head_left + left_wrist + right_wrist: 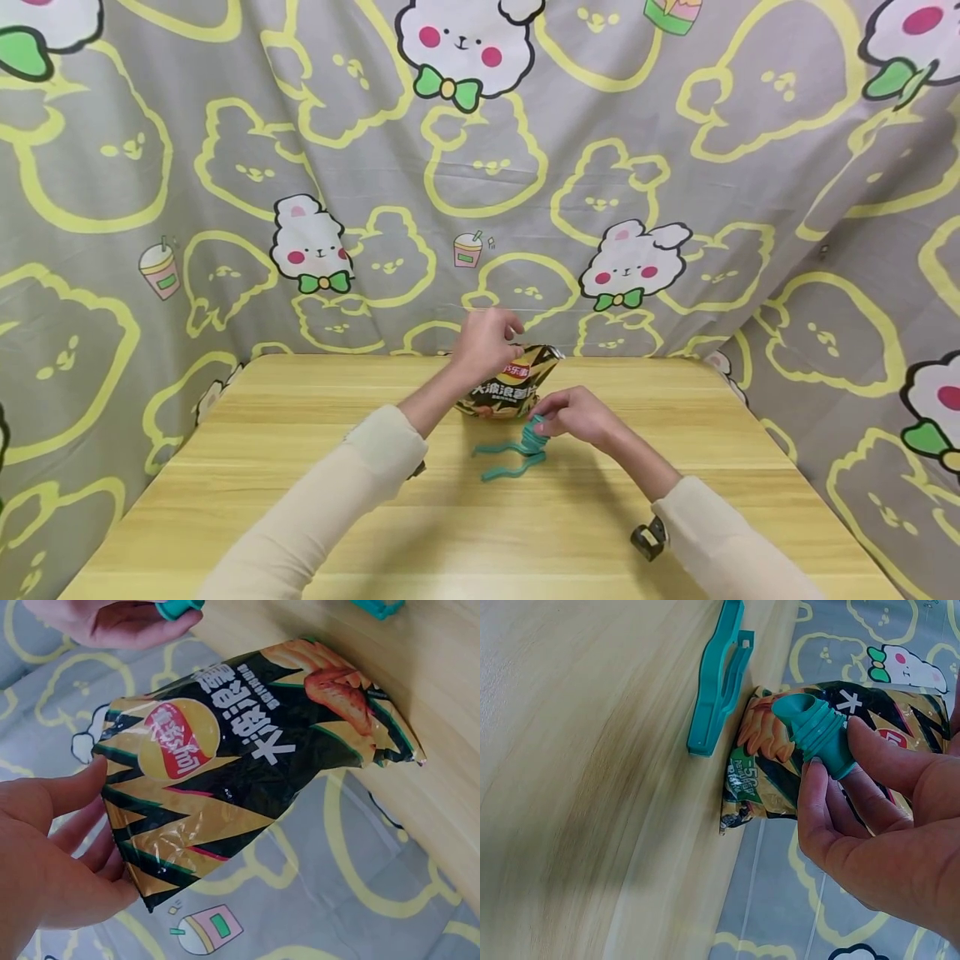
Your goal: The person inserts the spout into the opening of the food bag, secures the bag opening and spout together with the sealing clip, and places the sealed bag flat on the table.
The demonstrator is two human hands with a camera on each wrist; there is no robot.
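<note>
A black and gold potato chip bag [504, 387] stands upright at the back of the table. My left hand [483, 343] pinches its top edge, with the thumb on the printed front and the fingers behind, as the left wrist view [67, 840] shows the thumb side of the bag [225, 742]. Between the thumb and fingers of my right hand [885, 802] is a hollow, ribbed teal spout-like piece [817, 731], held in front of the bag. A long teal clip [714, 690] with two arms lies on the table near the bag's base, apart from my fingers.
The wood-grain table [360, 533] ends just behind the bag. A grey curtain [375, 183] with yellow outlines and cartoon figures hangs behind and at both sides. Dark bands with small devices sit at the wrists; one [648, 538] shows at the right sleeve.
</note>
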